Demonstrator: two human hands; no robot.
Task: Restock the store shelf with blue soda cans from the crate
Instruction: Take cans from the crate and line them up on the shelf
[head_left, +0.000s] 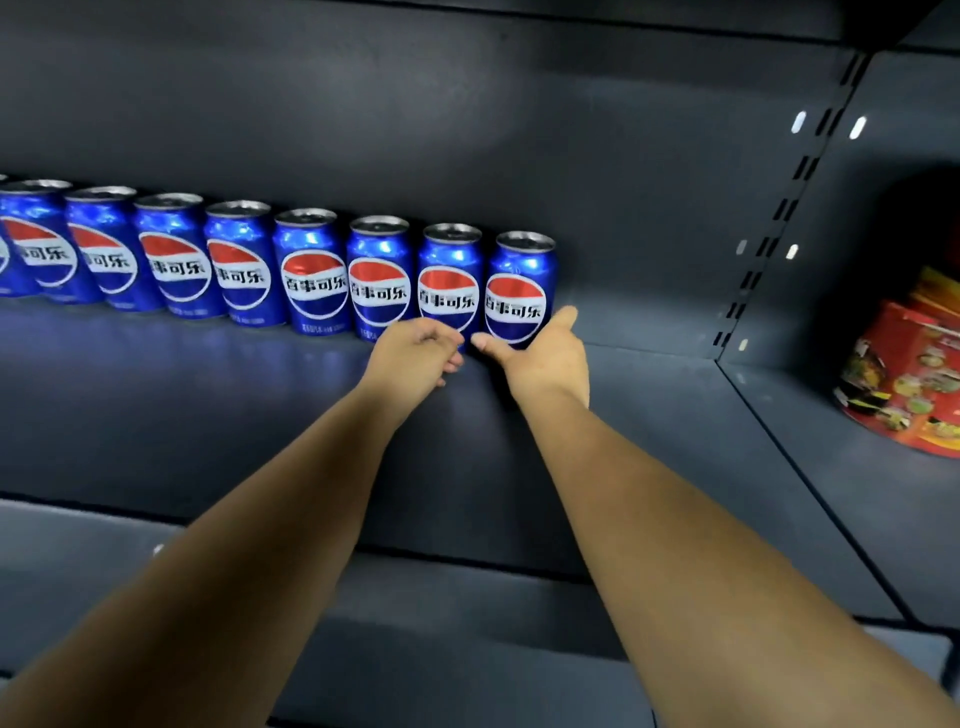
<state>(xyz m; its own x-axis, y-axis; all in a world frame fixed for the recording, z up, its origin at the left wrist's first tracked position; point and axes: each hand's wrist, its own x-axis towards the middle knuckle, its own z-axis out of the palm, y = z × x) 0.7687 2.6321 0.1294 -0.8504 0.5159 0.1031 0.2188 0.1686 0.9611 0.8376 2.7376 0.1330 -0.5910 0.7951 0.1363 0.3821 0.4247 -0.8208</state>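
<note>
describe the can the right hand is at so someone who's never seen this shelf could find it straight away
On the dark grey shelf a single row of blue soda cans runs along the back wall from the left. Follow that row to its right end: the last can, with the right hand at its base. Unlike its neighbours, it has bare shelf to its right.
</note>
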